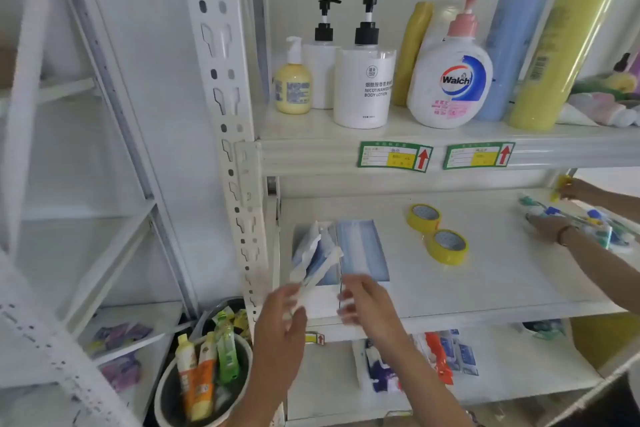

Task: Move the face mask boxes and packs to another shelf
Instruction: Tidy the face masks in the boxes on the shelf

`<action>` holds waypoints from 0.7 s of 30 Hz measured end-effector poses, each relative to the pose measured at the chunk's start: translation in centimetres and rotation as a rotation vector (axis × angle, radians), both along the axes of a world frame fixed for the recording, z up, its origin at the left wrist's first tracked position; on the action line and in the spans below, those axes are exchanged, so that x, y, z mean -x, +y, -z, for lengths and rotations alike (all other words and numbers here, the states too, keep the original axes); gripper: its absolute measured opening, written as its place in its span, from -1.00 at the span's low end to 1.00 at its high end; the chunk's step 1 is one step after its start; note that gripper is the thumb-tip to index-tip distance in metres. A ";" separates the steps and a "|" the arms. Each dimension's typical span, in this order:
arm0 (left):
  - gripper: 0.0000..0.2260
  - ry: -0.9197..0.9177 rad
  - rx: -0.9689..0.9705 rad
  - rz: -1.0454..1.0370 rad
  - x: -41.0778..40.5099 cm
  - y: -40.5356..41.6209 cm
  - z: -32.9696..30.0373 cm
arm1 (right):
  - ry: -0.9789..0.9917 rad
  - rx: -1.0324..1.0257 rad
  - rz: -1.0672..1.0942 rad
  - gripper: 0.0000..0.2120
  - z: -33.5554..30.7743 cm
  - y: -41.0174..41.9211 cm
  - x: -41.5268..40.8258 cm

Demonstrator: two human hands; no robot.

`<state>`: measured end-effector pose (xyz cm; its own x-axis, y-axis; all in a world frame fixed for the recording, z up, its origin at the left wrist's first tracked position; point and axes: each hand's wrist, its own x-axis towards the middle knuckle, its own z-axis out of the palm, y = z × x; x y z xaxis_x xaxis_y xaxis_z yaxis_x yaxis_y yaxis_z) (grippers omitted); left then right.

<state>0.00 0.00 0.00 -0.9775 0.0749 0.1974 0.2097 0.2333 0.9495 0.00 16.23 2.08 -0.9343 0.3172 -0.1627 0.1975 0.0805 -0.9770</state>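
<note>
The middle shelf (485, 288) carries the face mask packs at its left front corner. The flat blue pack (362, 250) lies on the board, its near end just beyond your right hand (367, 302) — fingers curled over a white edge, though motion blur hides whether they grip it. Your left hand (287, 315) pinches the tilted pack (317, 260), lifted at an angle beside the flat one.

Matt white painted metal shelf (485, 288), glossy yellow tape rolls (446, 246), shiny plastic-wrapped mask pack (362, 250).
</note>
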 end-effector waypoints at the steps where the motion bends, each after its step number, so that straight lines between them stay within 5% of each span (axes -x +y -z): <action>1: -0.71 0.117 0.005 -0.010 1.4 0.6 -0.9 | 0.009 0.031 0.051 -0.72 -0.9 -0.1 1.8; 6: -0.60 0.261 0.118 0.019 7.2 3.4 -3.8 | -0.149 0.062 0.050 -0.50 -4.0 -1.0 7.0; 12: -0.55 0.088 0.236 0.079 11.5 4.5 -1.3 | -0.312 0.003 -0.109 -0.60 -3.3 0.1 9.2; 21: -0.63 -0.035 0.159 0.042 12.1 5.4 -1.1 | -0.208 -0.062 -0.147 -0.69 -2.8 3.2 10.8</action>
